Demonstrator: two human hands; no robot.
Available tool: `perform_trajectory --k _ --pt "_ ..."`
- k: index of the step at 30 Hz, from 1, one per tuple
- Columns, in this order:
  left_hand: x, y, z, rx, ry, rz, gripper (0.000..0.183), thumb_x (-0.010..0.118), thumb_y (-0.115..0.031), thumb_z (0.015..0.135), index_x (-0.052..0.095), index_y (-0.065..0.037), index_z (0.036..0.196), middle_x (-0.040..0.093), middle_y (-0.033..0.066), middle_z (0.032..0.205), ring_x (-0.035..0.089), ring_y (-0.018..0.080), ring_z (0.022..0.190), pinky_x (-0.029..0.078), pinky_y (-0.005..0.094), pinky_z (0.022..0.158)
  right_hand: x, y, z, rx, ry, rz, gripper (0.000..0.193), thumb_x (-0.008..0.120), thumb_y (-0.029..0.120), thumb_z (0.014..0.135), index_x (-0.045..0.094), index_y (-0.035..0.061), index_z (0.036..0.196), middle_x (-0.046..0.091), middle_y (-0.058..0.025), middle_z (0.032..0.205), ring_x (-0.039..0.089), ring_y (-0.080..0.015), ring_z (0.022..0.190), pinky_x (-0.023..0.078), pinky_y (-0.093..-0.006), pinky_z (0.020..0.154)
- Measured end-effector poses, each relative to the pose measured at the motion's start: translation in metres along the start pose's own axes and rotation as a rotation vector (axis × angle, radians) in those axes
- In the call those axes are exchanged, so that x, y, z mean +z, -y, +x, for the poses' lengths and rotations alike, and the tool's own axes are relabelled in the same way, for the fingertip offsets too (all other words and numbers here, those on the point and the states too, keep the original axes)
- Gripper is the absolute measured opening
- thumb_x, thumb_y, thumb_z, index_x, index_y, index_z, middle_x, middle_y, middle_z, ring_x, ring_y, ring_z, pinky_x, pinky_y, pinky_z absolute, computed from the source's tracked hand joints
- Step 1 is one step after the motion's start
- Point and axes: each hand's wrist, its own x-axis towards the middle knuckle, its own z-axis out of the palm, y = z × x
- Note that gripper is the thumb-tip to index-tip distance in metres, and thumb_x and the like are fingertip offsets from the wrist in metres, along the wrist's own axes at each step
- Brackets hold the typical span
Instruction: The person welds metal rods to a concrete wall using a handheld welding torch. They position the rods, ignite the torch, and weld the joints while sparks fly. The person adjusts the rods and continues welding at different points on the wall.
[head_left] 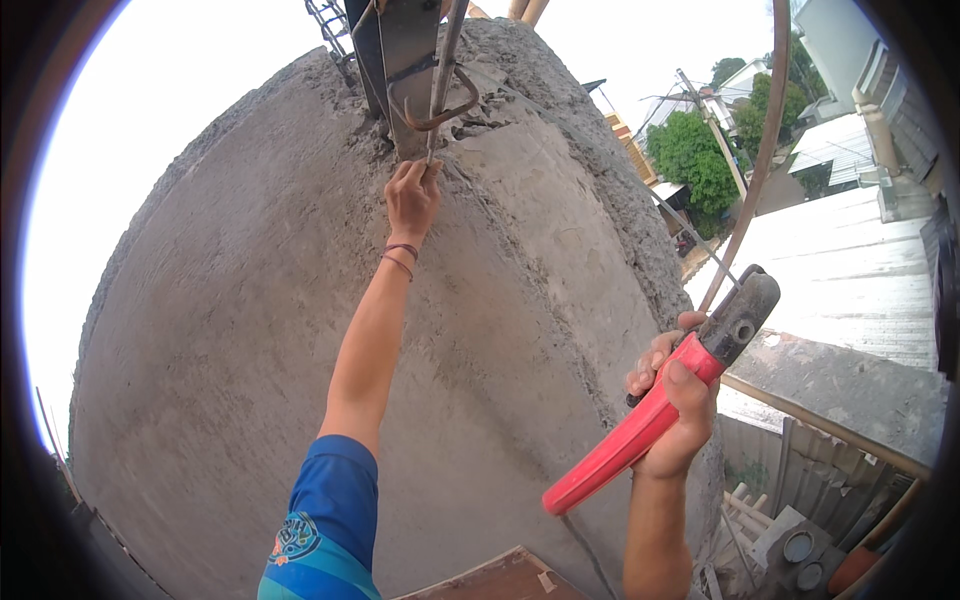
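Note:
My right hand (688, 425) is closed around the red handle of a welding electrode holder (625, 440). A thin welding rod (697, 238) sticks out of the holder's dark jaws, up and to the left. From the handle's lower end a cable (592, 555) runs down. Stretched up ahead, my left hand (412, 200) pinches the lower end of a steel bar (446, 75), close to the foot of a steel beam (405, 100). Beside that bar, a rusty bent hook (468, 105) curves out. The beam stands against the rough top of a grey concrete wall (250, 300).
A long curved pole (757, 180) rises on the right. Beyond it lie pale metal roofs (840, 260), trees (690, 155) and a utility pole (712, 130). A brown board (490, 580) shows at the bottom edge. Pipes and scrap (750, 520) lie below right.

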Motion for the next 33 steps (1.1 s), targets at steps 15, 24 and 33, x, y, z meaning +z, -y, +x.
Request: perform_trajectory --k 15,24,33 --pt "0.0014 0.0025 -0.0006 0.025 -0.016 0.017 0.009 0.071 -0.009 0.089 0.076 -0.003 0.094 0.072 0.0121 0.085 0.068 0.0250 0.069 0.052 0.0340 0.063 -0.0021 0.0040 0.0025 0.035 0.017 -0.015 0.063 0.068 0.028 0.078 0.043 0.0029 0.130 0.051 -0.0041 0.084 0.051 -0.0112 0.069 0.045 -0.0253 0.062" --pt "0.0001 -0.0002 0.0000 0.007 0.000 0.001 0.011 0.072 -0.012 0.090 0.074 -0.001 0.094 0.068 0.0130 0.083 0.065 0.0322 0.069 0.052 0.0382 0.064 -0.0013 0.0062 0.0024 0.053 0.019 0.021 0.064 0.068 0.028 0.078 0.042 0.0020 0.131 0.051 -0.0045 0.084 0.052 -0.0110 0.068 0.045 -0.0253 0.061" --pt "0.0015 0.0033 -0.0014 0.055 -0.025 0.009 0.011 0.072 -0.012 0.090 0.074 -0.003 0.095 0.067 0.0127 0.083 0.066 0.0315 0.070 0.052 0.0388 0.063 -0.0048 0.0030 0.0015 -0.022 0.002 0.091 0.060 0.067 0.029 0.082 0.042 0.0046 0.132 0.051 -0.0038 0.086 0.051 -0.0106 0.070 0.044 -0.0263 0.062"
